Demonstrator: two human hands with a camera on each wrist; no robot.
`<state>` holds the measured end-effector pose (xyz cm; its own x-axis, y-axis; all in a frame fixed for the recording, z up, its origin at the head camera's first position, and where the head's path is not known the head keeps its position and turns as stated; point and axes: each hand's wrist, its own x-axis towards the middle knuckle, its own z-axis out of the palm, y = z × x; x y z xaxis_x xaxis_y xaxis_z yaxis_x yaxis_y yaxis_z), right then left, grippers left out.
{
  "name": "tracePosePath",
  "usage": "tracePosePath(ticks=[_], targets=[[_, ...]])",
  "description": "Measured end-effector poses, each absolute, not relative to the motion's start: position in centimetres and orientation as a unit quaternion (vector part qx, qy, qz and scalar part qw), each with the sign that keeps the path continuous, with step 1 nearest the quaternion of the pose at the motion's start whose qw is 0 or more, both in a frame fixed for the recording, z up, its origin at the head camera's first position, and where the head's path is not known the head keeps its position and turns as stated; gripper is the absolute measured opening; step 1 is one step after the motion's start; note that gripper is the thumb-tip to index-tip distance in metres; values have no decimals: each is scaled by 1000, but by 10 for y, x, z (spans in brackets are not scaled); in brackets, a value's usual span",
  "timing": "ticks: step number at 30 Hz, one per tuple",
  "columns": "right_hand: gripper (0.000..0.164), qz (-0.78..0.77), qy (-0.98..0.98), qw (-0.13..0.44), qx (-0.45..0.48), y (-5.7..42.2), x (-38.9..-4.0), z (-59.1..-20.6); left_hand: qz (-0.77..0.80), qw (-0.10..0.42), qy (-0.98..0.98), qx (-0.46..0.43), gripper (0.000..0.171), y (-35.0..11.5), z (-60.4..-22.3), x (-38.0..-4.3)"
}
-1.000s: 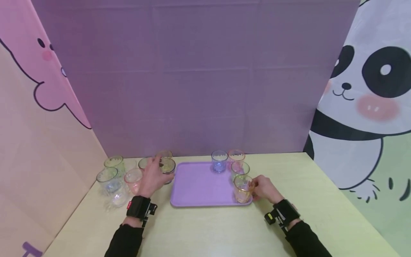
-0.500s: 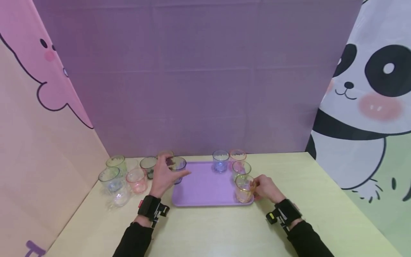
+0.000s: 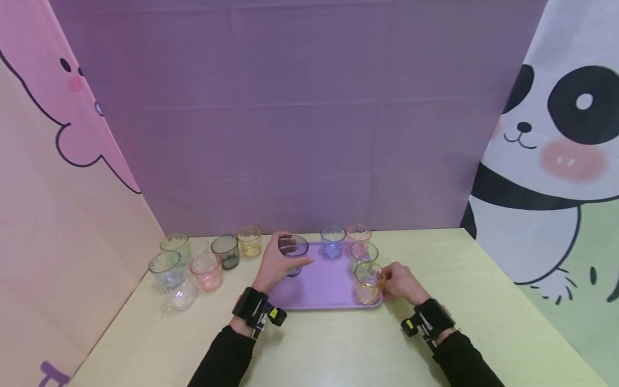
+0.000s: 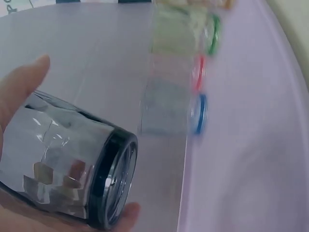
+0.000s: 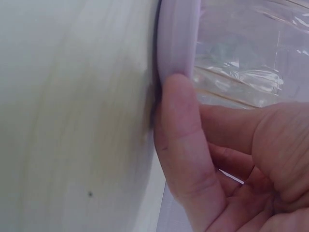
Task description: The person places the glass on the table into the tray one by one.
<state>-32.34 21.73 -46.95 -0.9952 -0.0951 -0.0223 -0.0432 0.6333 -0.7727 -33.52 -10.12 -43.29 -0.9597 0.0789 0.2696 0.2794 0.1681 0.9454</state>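
A dark grey glass is gripped in my left hand, over the left part of the purple tray. In the left wrist view the thick base of this grey glass is plain, with thumb and fingers around its sides. My right hand is at the tray's front right corner, beside a yellow-rimmed glass. Fingers of the right hand pinch the tray rim in the right wrist view. Along the tray's right side stand a green glass, a pink glass and a blue glass.
At the table's left stand more glasses: a green one, a blue one, a pink one, a clear one, a dark grey one and a yellow one. A purple backdrop rises behind the table.
My left hand has carried the grey glass rightward from the group at the left to above the tray. The right hand stays at the tray's corner.
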Motion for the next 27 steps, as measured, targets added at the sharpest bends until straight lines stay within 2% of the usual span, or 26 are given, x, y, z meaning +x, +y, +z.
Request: tracePosePath(ticks=[5, 13, 23, 27], targets=[[16, -432, 901, 33, -34, 216, -325, -470, -644, 63, -753, -119, 83, -82, -434, -341], [14, -424, 904, 28, -36, 217, -324, -472, -663, 13, -736, -136, 81, -59, -418, -331], [16, -426, 903, 26, -39, 218, -326, -474, -675, 47, -723, -141, 83, -38, -446, -353], [15, -428, 903, 27, -41, 218, -326, -474, -675, 32, -726, -131, 83, -31, -450, -355]])
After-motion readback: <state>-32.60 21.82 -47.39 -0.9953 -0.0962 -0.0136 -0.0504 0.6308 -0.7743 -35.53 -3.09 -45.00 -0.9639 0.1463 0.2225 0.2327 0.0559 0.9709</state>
